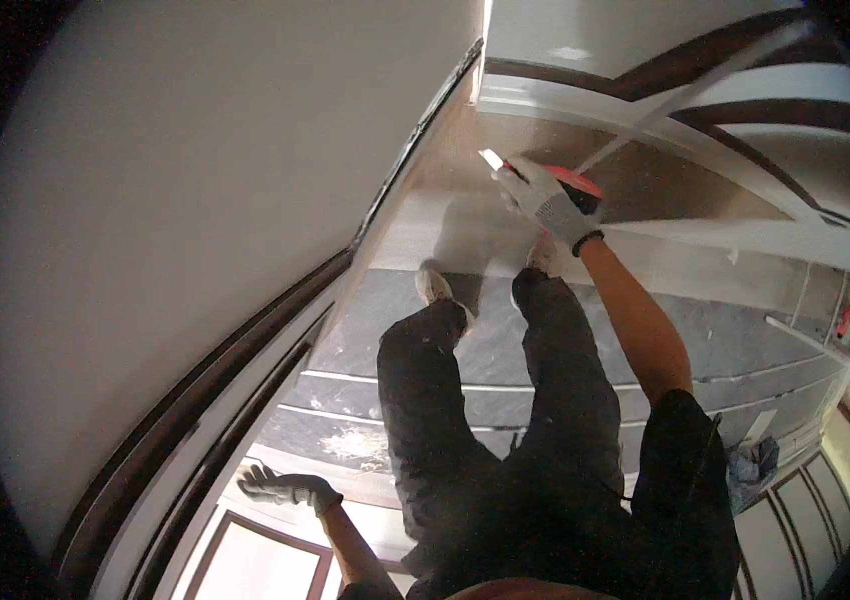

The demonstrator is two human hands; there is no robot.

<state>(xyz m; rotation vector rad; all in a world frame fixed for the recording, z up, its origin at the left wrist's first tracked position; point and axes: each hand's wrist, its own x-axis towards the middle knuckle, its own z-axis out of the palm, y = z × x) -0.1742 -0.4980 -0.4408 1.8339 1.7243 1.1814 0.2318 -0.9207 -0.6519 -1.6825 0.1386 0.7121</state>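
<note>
1. White knit glove on my right hand [548,207], and it's wrapped around a putty knife [535,172] with a red handle. The pale blade pokes out past my fingers toward the upper left, right up by the corner where the big white wall [195,200] meets the brownish patch of surface [645,180].
2. That right arm is stretched way out ahead of me, forearm bare, dark band at the wrist.
3. Left hand [285,487] is gloved too, greyish white, down low on the left. Fingers are spread loose and flat, nothing gripped in it. It sits just by the dark trim [215,400] that curves along the edge of the wall; can't tell if it's actually resting on it or hovering.
4. Looking straight down I see my own legs in dark paint-speckled trousers [505,420] and both light shoes [435,287], standing on grey floor covering [725,340] with pale tape seams and some white splatter.
5. A long thin white strip [685,95] runs diagonally from near the knife up to the top right.
6. Over at the right edge there's a crumpled bluish rag [753,465] on the floor and a ladder-looking thing, too bent by the lens to say much.
</note>
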